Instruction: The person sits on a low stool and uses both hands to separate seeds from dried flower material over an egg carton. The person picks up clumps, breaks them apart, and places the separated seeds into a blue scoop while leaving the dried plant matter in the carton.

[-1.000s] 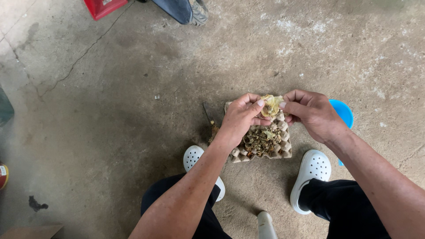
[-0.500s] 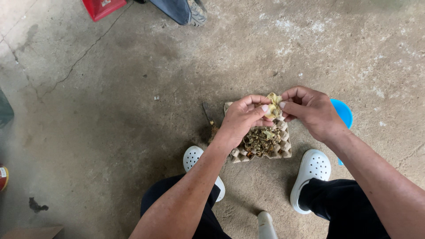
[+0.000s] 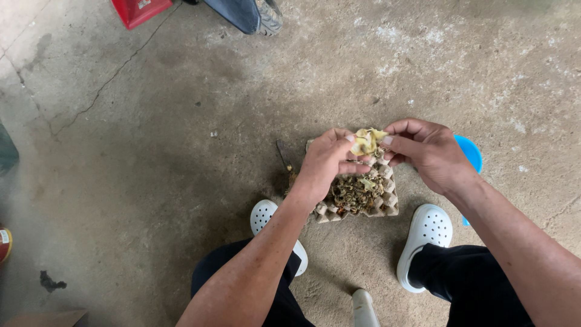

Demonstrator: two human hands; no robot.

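Floor: a bare concrete floor (image 3: 151, 151), grey and stained, with a thin crack running from the upper left toward the middle left.
Legs: the person crouches, dark trousers at the lower edge, a white perforated clog on the left foot (image 3: 266, 221) and another on the right foot (image 3: 425, 239).
Far edge: a red box-like object (image 3: 140, 8) and a dark tyre (image 3: 257, 13), both cut off by the top border.
Egg tray: a grey cardboard egg tray (image 3: 387, 203) lies on the floor between the two clogs, its cups piled with dry brownish-green plant scraps (image 3: 357, 191).
Blue bowl: a blue plastic bowl (image 3: 471, 152) sits on the floor just behind the right wrist, mostly hidden by it.
Left hand: the left hand (image 3: 324, 163) is curled, thumb and forefinger pinched onto the left side of a small crumpled piece.
Right hand: the right hand (image 3: 426, 154) is likewise curled, its fingertips pinching the right side of the same piece.
Husk piece: a pale yellow-green, papery plant husk (image 3: 367, 141), held between both hands in the air above the far end of the egg tray, clear of the pile.
Knife: a small dark-handled blade (image 3: 284, 156) lies on the floor just left of the tray, partly behind the left hand.
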